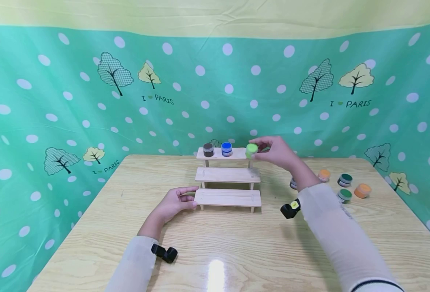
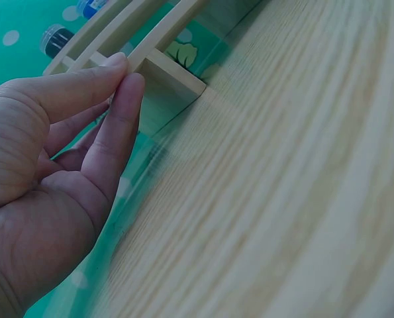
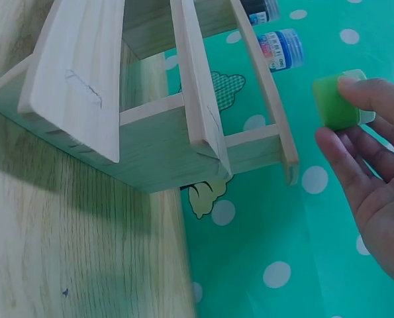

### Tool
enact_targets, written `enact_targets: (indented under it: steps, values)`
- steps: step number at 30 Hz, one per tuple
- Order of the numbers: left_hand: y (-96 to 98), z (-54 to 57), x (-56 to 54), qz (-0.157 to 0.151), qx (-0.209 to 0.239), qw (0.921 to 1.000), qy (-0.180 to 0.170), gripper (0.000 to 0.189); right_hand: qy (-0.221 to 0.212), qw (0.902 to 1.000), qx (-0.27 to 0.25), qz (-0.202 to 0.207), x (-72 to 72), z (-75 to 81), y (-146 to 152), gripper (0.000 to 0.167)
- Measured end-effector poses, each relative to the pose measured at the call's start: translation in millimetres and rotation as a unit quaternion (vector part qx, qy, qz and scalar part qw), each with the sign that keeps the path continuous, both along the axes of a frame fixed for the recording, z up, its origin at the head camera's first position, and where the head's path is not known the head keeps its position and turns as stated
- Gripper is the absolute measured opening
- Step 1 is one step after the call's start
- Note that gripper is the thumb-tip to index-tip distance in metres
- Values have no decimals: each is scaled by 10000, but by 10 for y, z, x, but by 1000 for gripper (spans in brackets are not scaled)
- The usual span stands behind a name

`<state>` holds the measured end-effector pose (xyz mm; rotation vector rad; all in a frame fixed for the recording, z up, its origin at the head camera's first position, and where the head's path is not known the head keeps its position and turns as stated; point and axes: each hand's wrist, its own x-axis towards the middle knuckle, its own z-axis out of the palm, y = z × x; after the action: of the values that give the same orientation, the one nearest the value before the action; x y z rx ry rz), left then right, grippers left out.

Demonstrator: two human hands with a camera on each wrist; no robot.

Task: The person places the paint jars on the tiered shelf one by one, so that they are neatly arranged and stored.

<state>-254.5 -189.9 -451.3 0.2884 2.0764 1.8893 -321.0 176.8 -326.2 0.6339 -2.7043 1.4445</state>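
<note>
A three-tier wooden display stand [image 1: 227, 197] stands on the table. My left hand [image 1: 174, 205] is at the left end of its lowest step; in the left wrist view the thumb and index fingertip [image 2: 132, 85] pinch the step's corner. My right hand [image 1: 276, 152] holds a light green paint jar [image 1: 251, 150] between thumb and fingers, at the right end of the top step. The right wrist view shows this jar [image 3: 336, 103] held a little off the step's edge. On the same step sit a dark-lidded jar [image 1: 208, 150] and a blue jar [image 1: 226, 149].
Right of the stand, several more jars rest on the table, among them an orange jar [image 1: 362, 190], a green jar [image 1: 344, 196] and a dark green jar [image 1: 345, 180]. One is partly hidden by the right forearm. A green dotted cloth [image 1: 185, 81] hangs behind the table.
</note>
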Motion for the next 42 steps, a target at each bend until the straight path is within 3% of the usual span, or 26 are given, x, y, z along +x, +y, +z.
enact_targets:
  steps: [14, 32, 42]
  values:
    - [-7, 5, -3, -13, -20, 10000, 2, 63, 16, 9995, 322, -66, -166, -8, -145, 50]
    - [5, 36, 17, 1, -28, 10000, -18, 64, -77, 9995, 297, -104, -171, -29, -180, 49]
    - [9, 29, 6, 41, -15, 10000, -53, 64, 29, 9990, -296, -327, -119, -52, -42, 48]
